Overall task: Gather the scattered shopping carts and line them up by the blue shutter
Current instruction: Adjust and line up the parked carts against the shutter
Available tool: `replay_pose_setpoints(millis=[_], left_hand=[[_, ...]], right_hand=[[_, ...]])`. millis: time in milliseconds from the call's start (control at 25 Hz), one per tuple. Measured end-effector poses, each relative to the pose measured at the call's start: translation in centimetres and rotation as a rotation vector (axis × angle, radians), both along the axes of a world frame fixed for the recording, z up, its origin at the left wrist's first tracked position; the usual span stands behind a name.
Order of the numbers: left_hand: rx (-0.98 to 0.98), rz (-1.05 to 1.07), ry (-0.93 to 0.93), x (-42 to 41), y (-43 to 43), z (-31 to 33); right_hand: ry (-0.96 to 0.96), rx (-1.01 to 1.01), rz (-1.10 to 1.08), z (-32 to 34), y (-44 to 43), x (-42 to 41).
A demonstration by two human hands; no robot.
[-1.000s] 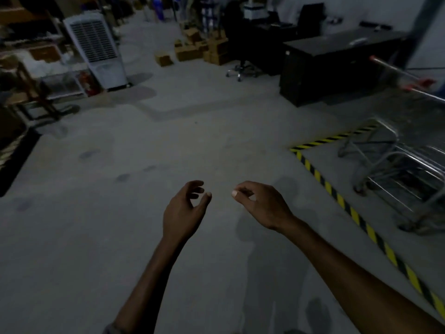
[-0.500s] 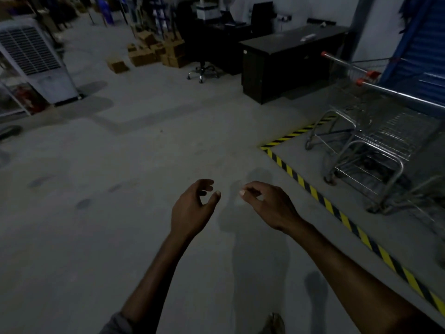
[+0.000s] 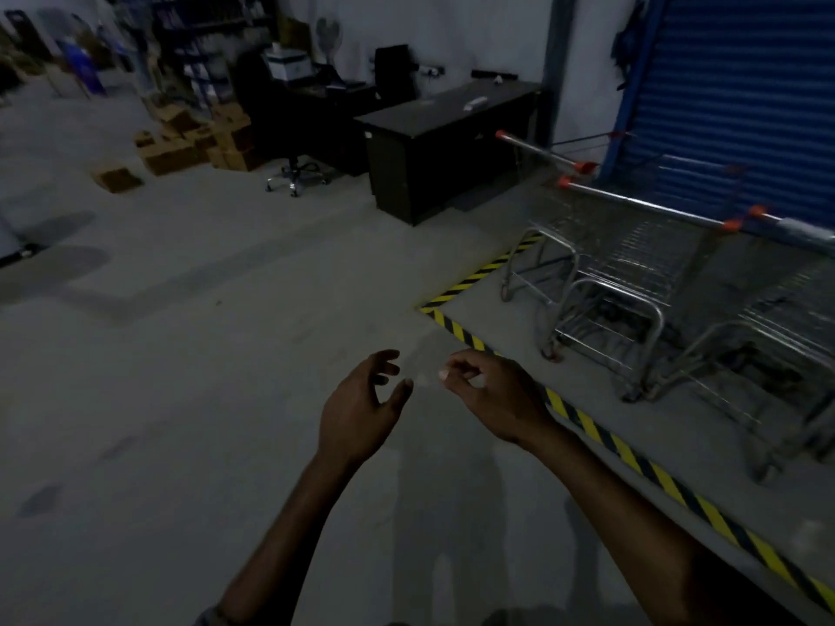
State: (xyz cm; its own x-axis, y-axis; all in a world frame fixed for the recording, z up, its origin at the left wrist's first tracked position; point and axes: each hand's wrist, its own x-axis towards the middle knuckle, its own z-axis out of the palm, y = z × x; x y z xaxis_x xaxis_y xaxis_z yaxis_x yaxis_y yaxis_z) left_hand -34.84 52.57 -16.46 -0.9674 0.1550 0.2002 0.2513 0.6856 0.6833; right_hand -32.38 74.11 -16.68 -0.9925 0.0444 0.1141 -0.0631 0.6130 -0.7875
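Note:
Three wire shopping carts with orange-capped handles stand side by side at the right, inside a zone marked by yellow-black tape (image 3: 470, 338): the far cart (image 3: 542, 210), the middle cart (image 3: 632, 264) and the near cart (image 3: 777, 318). Behind them hangs the blue shutter (image 3: 741, 97). My left hand (image 3: 361, 404) and my right hand (image 3: 488, 395) hover over the bare concrete floor, left of the carts, with fingers loosely curled and holding nothing. Neither hand touches a cart.
A dark desk (image 3: 443, 142) stands just beyond the carts, with an office chair (image 3: 289, 128) to its left. Cardboard boxes (image 3: 189, 142) are piled further left. Shelving (image 3: 203, 42) lines the back wall. Open concrete floor (image 3: 180, 354) stretches to the left.
The view has swung right: the carts and the blue shutter have come further into the picture, and a third cart now shows. My hands keep the same loose pose in front of me.

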Motion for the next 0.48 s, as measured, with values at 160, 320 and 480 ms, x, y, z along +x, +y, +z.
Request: replay_pose_setpoints(millis=[160, 320, 480], left_hand=[[-0.004, -0.126, -0.006, -5.2, 4.5, -0.6], [0.002, -0.269, -0.015, -12.2, 8.8, -1.7], [0.039, -0.414, -0.003, -20.3, 12.6, -1.9]], right_hand=[[-0.009, 0.008, -0.119, -0.7, 4.4, -2.8], [-0.006, 0.030, -0.252, -1.7, 8.2, -6.7], [0.006, 0.048, -0.390, -1.4, 10.9, -11.6]])
